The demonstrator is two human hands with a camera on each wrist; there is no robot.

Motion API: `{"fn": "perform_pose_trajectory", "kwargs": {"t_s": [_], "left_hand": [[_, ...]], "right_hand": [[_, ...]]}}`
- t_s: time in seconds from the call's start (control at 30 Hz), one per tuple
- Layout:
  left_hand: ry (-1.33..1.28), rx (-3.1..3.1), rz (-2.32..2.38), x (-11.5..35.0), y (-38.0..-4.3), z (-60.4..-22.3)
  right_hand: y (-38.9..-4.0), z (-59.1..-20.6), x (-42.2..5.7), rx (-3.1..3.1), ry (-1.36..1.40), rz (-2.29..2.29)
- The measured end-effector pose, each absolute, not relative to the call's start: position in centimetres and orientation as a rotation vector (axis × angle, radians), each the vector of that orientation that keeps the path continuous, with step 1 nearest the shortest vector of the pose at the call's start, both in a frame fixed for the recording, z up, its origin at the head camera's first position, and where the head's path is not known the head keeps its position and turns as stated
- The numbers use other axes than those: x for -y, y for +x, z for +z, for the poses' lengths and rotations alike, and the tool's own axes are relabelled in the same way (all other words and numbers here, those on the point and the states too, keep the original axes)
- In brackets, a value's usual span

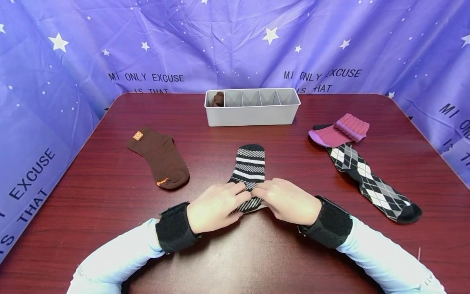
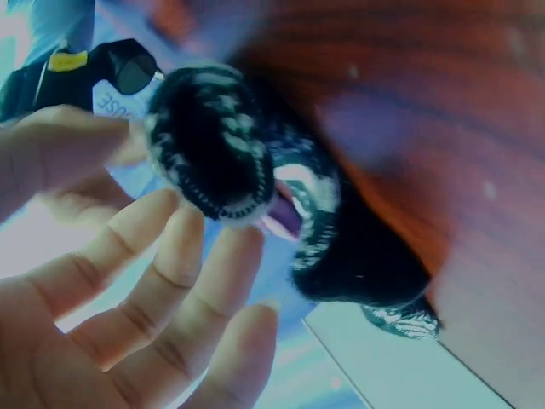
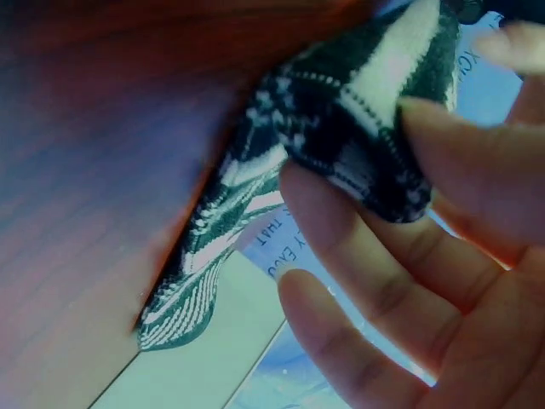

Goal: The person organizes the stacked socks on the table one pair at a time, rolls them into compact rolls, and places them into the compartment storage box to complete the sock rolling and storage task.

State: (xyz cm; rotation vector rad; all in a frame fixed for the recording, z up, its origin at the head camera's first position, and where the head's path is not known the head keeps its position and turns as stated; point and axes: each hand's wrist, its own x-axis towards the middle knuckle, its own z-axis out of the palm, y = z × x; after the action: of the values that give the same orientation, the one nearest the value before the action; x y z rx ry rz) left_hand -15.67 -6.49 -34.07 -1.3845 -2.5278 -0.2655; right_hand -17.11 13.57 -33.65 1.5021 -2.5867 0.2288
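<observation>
A black, white and grey striped sock (image 1: 250,165) lies in the middle of the table, its black toe pointing away from me. My left hand (image 1: 219,205) pinches the left side of its near end, and my right hand (image 1: 288,201) grips the right side. In the left wrist view the fingertips meet the folded, rolled-looking end of the striped sock (image 2: 319,204). The right wrist view has the thumb and fingers on either side of a fold of the striped sock (image 3: 366,111).
Brown socks (image 1: 158,157) with an orange tag lie left. A grey divided box (image 1: 253,116) stands at the back, a brown sock bundle (image 1: 218,99) in its leftmost compartment. To the right, a pink sock (image 1: 335,132) overlaps black-and-white argyle socks (image 1: 371,179).
</observation>
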Motion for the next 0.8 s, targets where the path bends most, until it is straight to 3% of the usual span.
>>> {"fn": "perform_pose_trajectory", "kwargs": {"t_s": [0.8], "left_hand": [[-1.419, 2.668, -0.471, 6.42, -15.32, -34.14]], "right_hand": [[-16.14, -33.43, -13.32, 2.592, 1.531, 0.270]]}}
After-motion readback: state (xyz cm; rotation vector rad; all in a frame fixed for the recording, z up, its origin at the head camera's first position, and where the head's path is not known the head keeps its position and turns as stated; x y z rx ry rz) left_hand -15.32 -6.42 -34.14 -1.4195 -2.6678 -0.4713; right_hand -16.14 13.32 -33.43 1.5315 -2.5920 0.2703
